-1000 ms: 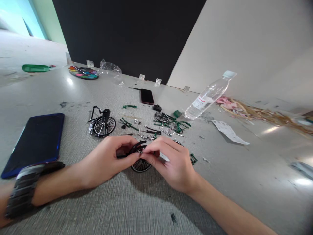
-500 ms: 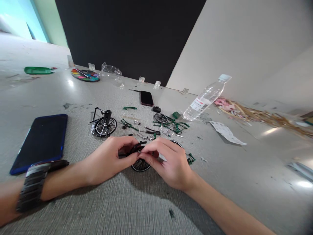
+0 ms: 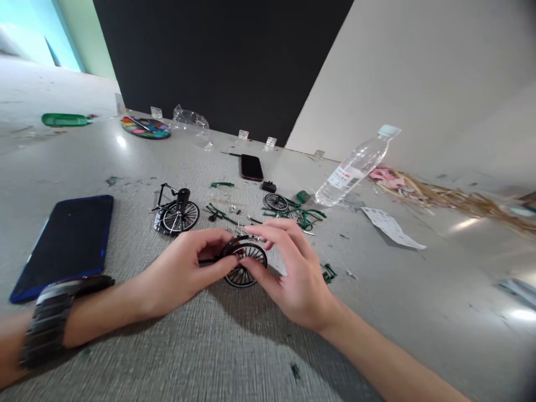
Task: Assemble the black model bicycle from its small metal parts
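A small black spoked wheel (image 3: 253, 258) with a curved black mudguard stands upright between my hands. My left hand (image 3: 200, 258) pinches the black part at the wheel's left side, thumb near the hub. On the right, my right hand (image 3: 288, 262) touches the wheel near its hub with the thumb, while its fingers are lifted and spread above the rim. Beyond my left hand lies a partly built black model bicycle (image 3: 178, 209) with a wheel. Green model bicycle frame parts (image 3: 307, 215) and another small wheel (image 3: 276, 201) lie beyond my right hand.
A dark tablet (image 3: 65, 240) lies at the left, a phone (image 3: 251, 167) farther back. A clear plastic bottle (image 3: 355, 167) stands tilted in view at the right, near a paper sheet (image 3: 391, 228). A paint palette (image 3: 144, 127) and crumpled clear plastic (image 3: 190, 120) lie at the back left.
My right hand's fingers have opened and lifted from their pinch on the wheel, uncovering more of its rim. My left hand keeps its hold.
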Available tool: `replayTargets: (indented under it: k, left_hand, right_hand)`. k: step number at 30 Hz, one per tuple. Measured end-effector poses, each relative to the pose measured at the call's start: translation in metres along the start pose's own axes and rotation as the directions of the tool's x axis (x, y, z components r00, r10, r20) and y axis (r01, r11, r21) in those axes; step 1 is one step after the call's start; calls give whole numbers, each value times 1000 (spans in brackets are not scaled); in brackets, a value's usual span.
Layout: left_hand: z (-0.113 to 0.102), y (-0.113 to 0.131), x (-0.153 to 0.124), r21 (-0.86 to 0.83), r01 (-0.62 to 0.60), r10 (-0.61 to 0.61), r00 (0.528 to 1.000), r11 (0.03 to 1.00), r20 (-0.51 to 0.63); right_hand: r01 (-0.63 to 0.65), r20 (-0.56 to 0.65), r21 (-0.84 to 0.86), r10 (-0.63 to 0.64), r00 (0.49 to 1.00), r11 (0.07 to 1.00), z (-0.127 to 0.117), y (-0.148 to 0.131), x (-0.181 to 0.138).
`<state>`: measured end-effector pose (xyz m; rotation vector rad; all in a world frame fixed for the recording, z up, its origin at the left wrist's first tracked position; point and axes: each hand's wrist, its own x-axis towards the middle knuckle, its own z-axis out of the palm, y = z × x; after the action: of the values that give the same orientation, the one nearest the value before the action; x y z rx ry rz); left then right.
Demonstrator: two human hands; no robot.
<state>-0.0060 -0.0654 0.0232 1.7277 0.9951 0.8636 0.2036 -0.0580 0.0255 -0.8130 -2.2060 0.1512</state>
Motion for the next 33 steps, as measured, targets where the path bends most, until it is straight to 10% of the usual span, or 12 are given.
replayTargets:
  k: [20, 26, 29, 33]
  left_hand:
    - [0, -1, 1, 90, 92, -96, 994, 992, 49]
    - [-1, -4, 0, 77, 108, -110, 994, 991, 10]
    - [-1, -6, 0, 84, 115, -114, 993, 990, -8]
    - [-1, -5, 0, 116, 114, -112, 993, 987, -29]
  right_hand:
    - [-64, 189, 98, 44, 981, 993, 5, 8, -7]
    - [77, -35, 20, -76, 996, 997, -13, -1, -1]
    - [350, 140, 197, -379, 915, 916, -7, -18, -12]
    - [418, 427, 236, -480, 767, 877, 28, -39, -39]
